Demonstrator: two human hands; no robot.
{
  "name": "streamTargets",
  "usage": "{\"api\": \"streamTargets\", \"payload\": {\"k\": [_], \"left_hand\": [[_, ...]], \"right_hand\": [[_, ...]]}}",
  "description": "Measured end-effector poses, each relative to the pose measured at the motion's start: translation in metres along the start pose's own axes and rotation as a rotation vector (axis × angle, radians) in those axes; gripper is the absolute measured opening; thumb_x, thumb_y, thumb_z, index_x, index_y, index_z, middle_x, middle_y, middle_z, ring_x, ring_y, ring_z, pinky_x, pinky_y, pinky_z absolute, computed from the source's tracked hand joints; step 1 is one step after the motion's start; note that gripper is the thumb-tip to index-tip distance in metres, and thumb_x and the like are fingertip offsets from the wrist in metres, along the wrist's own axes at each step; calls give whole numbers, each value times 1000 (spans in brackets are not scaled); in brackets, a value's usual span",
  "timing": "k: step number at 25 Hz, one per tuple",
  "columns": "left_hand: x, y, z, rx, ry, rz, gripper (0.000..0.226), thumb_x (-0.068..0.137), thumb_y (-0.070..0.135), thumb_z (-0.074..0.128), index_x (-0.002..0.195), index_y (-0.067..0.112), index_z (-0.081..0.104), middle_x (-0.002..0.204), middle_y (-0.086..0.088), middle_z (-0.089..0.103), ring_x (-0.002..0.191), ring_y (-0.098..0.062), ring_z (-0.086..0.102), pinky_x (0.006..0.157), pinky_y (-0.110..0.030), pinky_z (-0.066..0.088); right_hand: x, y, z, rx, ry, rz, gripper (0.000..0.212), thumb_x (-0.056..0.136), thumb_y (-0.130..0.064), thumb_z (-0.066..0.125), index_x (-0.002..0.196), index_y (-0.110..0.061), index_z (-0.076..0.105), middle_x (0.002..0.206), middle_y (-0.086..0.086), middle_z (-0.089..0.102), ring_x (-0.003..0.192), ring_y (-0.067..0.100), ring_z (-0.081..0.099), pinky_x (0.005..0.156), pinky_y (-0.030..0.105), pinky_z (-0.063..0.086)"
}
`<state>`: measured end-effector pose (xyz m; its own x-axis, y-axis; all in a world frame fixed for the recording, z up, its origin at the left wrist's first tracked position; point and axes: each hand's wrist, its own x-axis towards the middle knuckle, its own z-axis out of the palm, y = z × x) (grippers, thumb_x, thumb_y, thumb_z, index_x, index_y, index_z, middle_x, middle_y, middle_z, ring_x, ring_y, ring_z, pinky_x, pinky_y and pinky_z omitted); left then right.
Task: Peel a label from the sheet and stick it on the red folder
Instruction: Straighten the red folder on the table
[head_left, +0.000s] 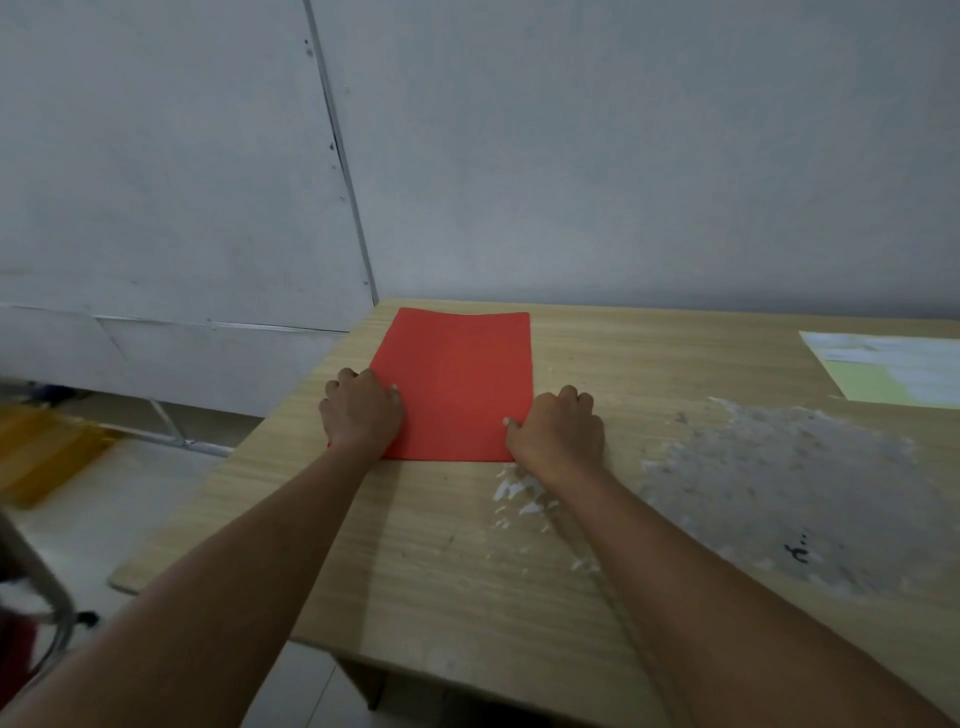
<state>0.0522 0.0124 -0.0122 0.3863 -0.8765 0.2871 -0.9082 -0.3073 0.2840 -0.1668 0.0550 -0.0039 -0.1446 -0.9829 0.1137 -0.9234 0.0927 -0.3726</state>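
Both forearms reach forward over the wooden bench (415, 545). Left hand (362, 409) grips the left edge of the red folder (457, 384), thumb on top and fingers curled at the edge. Right hand (558, 428) grips the right edge near the front corner in the same way. Folder lies flat near the bench's far left corner. Label sheet (891, 366) lies well apart at far right, beyond a whitish scuffed patch (779, 483).
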Motion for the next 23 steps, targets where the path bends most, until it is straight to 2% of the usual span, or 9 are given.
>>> {"api": "streamTargets", "payload": {"k": [4,7,9,13,17,21,23], "left_hand": [[-5,7,0,4,-3,-6,45,94,42,48,116,6,63,118,-16,57,111,-36,52,91,-48,46],[-11,8,-2,10,-5,5,44,94,42,49,117,6,62,119,-16,57,111,-35,52,90,-48,47],[-16,12,-3,-20,-12,11,45,93,42,50,118,7,61,119,-16,56,111,-35,52,90,-48,48],[-33,26,-7,-46,-31,26,46,91,41,52,119,6,61,121,-15,54,112,-35,51,90,-48,48],[-58,40,-8,-34,-47,57,46,91,41,49,119,7,59,122,-16,51,111,-34,51,87,-46,46],[-92,56,-15,-26,-42,144,47,92,42,47,121,7,58,121,-16,51,111,-33,51,85,-45,47],[-100,58,-16,-33,-46,139,47,92,43,48,121,7,58,121,-16,50,111,-33,50,84,-45,47]], "right_hand": [[2,-1,-3,114,-17,100,41,90,-45,60,112,-11,66,125,11,59,122,31,51,92,42,46],[9,6,-9,295,-68,192,32,86,-37,68,106,-11,71,107,10,71,98,30,66,74,33,50],[11,14,-14,355,-91,206,23,86,-29,71,101,-12,71,99,8,73,83,27,65,67,30,47],[4,34,-22,403,-89,233,21,83,-20,78,100,-10,70,95,6,71,70,19,60,57,25,43],[-17,59,-33,387,-55,226,26,78,-21,84,97,-9,72,94,7,72,74,20,61,64,26,45],[-44,89,-49,375,-21,242,28,76,-22,87,95,-9,71,91,6,71,79,21,67,69,29,54],[-50,97,-50,357,-18,239,28,76,-24,87,94,-9,71,85,3,67,71,16,62,66,26,50]]}}
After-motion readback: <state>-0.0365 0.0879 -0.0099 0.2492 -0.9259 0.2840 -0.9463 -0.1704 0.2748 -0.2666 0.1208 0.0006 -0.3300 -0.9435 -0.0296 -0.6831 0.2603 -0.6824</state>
